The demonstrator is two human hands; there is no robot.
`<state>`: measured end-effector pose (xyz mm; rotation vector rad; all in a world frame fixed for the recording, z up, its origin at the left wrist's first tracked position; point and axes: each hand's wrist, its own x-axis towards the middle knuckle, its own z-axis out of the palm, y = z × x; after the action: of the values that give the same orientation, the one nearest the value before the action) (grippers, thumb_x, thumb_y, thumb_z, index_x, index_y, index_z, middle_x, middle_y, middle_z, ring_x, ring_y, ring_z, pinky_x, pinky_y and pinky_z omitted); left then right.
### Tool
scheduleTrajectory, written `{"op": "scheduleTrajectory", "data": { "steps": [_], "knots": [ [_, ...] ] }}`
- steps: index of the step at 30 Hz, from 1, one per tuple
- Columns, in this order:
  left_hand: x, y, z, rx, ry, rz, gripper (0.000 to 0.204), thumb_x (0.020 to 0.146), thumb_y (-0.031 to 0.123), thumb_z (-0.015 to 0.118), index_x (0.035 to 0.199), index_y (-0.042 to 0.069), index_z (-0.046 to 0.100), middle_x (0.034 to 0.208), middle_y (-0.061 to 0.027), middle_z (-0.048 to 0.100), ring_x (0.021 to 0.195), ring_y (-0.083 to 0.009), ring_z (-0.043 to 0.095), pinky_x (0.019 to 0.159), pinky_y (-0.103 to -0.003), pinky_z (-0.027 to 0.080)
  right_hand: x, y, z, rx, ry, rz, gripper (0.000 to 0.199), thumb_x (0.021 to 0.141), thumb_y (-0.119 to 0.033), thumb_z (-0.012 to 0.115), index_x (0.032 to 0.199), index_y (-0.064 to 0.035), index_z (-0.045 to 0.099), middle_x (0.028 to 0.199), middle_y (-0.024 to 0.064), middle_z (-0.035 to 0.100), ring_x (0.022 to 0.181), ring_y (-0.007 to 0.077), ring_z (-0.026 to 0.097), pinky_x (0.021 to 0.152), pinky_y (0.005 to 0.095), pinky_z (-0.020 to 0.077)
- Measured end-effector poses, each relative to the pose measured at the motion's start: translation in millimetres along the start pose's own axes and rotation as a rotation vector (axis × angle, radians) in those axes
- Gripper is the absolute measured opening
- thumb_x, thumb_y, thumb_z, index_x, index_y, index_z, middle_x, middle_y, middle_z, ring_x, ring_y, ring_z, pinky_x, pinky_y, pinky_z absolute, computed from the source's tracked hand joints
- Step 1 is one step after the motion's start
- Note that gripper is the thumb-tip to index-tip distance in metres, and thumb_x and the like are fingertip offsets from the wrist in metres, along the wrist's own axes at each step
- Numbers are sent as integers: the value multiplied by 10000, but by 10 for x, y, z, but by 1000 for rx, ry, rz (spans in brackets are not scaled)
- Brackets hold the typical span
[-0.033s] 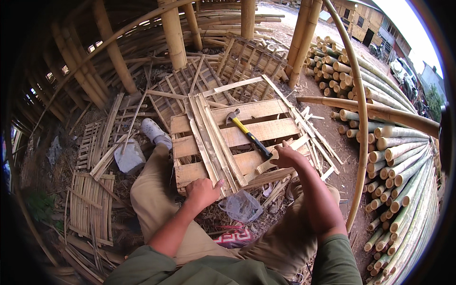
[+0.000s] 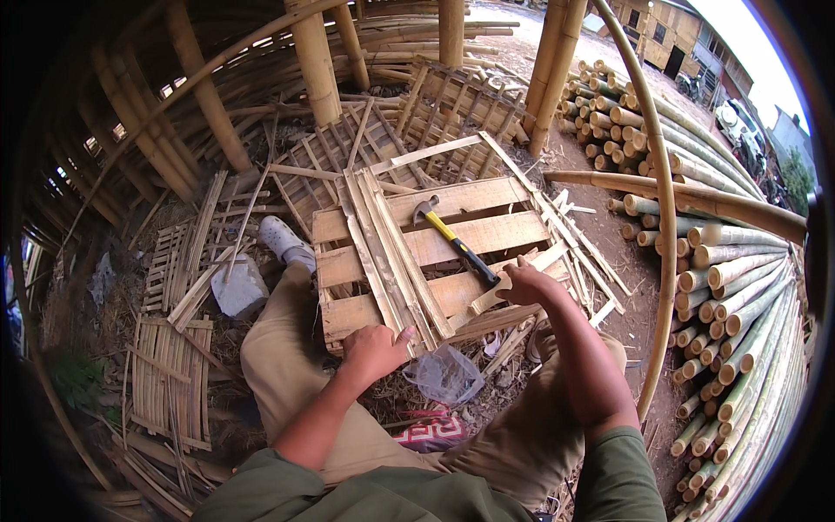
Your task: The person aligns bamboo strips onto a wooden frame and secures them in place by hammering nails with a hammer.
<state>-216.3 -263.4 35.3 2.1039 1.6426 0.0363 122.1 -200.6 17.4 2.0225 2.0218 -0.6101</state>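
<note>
Head view: the long bamboo strips [image 2: 398, 261] lie side by side across the slatted wooden pallet [image 2: 513, 233] in front of you, their long axis running away from you, far ends leaning left and near ends toward your lap. Your left hand [image 2: 374, 352] is at those near ends, thumb stretched out and fingers curled; you can't tell from here whether it grips anything. Your right hand [image 2: 529, 283] lies over a short bamboo strip [image 2: 485, 301], fingers partly spread; that piece slants from lower left to upper right.

Between the long strips and your right hand lies the hammer [image 2: 457, 247], head pointing away from you to the left, its handle end just beside the short strip. More thin strips [image 2: 584, 239] cross the pallet's right side. A clear plastic bag [image 2: 444, 376] sits below the near edge, and stacked bamboo poles [image 2: 739, 296] fill your right.

Your right palm is hidden, your forearms cover parts of your legs, and the dark rim, probably more bamboo at left, is hard to make out.
</note>
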Motion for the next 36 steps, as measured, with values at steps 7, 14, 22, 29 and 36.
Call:
{"op": "scheduleTrajectory", "data": {
  "steps": [7, 14, 22, 29, 36],
  "knots": [
    [-199, 584, 245, -162, -447, 342, 510, 987, 462, 438, 832, 40, 681, 825, -218, 664, 824, -426, 632, 774, -509, 488, -244, 4, -14, 19, -78, -15, 993, 795, -549, 681, 1480, 31, 254, 1482, 398, 224, 1415, 481, 234, 1165, 445, 271],
    [8, 737, 1344, 121, -593, 550, 319, 929, 333, 553, 861, 52, 688, 859, -210, 677, 860, -416, 646, 774, -520, 496, -204, 16, -50, -14, -58, -37, 940, 812, -506, 684, 1466, 39, 287, 1506, 375, 201, 1388, 481, 303, 1132, 461, 337],
    [697, 598, 2572, 376, -672, 380, 208, 790, 89, 622, 952, 9, 724, 1030, -218, 694, 953, -387, 684, 801, -480, 555, -245, -30, -88, -49, -245, 52, 923, 850, -419, 636, 1543, -57, 146, 1567, 303, 106, 1425, 419, 280, 1126, 462, 337],
    [1080, 45, 3592, -111, -679, 43, 259, 786, 184, 689, 1012, 65, 730, 1055, -177, 703, 966, -300, 696, 837, -414, 552, -189, -150, -114, -7, -304, 147, 892, 833, -244, 551, 1560, -79, 62, 1610, 230, 1, 1481, 400, 122, 1147, 598, 183],
    [773, 422, 4104, -105, -127, -83, 518, 740, 283, 768, 1206, 101, 634, 1208, -140, 652, 1111, -316, 622, 949, -404, 491, -176, -153, -67, 13, -368, 200, 912, 795, -143, 537, 1544, -11, 33, 1583, 298, -40, 1470, 455, 85, 1151, 601, 173]
  ]
}}
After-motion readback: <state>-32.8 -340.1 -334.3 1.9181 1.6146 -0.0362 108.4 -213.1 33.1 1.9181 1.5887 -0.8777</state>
